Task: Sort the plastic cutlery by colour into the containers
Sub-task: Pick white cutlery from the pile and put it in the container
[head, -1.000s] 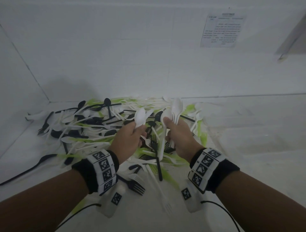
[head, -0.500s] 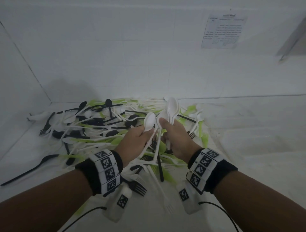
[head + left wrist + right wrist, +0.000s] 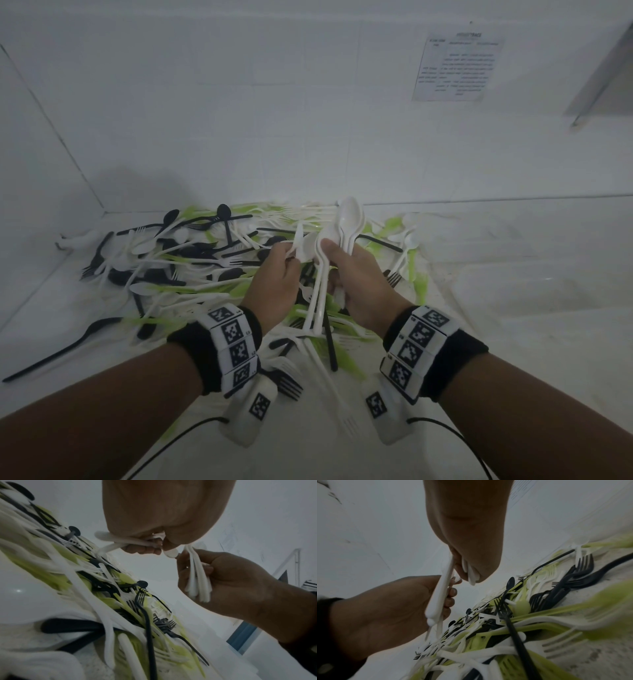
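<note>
The white spoon (image 3: 301, 245) pinched in the left hand (image 3: 274, 284) has moved right until it touches the bundle of white spoons (image 3: 346, 222) gripped in the right hand (image 3: 359, 284). Both hover over the mixed cutlery pile (image 3: 191, 270) toward the worktop's back left corner, so the handover looks underway; clear containers (image 3: 534, 294) wait at the right edge.
</note>
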`<state>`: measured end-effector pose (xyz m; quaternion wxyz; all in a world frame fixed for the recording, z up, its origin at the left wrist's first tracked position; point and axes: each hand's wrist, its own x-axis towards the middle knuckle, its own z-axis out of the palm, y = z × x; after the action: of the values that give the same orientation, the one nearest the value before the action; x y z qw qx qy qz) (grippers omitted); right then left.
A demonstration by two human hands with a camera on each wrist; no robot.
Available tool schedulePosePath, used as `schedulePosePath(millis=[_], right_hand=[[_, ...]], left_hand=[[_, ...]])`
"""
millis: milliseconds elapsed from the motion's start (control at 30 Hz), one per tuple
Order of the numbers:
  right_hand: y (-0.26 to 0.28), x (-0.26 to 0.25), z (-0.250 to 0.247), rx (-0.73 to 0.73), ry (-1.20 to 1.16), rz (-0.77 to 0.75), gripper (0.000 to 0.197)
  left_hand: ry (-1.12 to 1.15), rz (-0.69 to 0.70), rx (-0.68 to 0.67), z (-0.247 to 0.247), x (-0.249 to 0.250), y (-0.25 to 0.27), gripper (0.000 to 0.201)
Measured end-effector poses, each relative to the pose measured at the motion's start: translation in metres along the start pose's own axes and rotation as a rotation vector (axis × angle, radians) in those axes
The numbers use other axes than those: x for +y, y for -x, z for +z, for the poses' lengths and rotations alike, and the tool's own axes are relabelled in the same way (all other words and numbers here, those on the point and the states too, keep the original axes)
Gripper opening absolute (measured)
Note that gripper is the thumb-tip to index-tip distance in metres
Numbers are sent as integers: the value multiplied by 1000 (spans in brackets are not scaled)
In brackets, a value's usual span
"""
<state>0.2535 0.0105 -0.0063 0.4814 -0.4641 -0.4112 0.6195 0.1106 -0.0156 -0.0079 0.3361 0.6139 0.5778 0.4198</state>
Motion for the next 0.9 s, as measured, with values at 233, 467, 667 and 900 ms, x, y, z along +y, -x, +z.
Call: schedulePosePath(millis=[233, 467, 667, 900], right_hand=[[1, 10, -2, -6, 42, 18, 25], [2, 3, -12, 81, 33, 12, 19], [4, 8, -2, 2, 20, 6, 24], [4, 8, 4, -84, -49, 9, 32]], left_hand=[[215, -100, 0, 11, 6, 7, 9], [189, -137, 59, -1, 1, 4, 21], [104, -162, 92, -2, -1, 2, 20], [499, -250, 26, 5, 14, 3, 16]])
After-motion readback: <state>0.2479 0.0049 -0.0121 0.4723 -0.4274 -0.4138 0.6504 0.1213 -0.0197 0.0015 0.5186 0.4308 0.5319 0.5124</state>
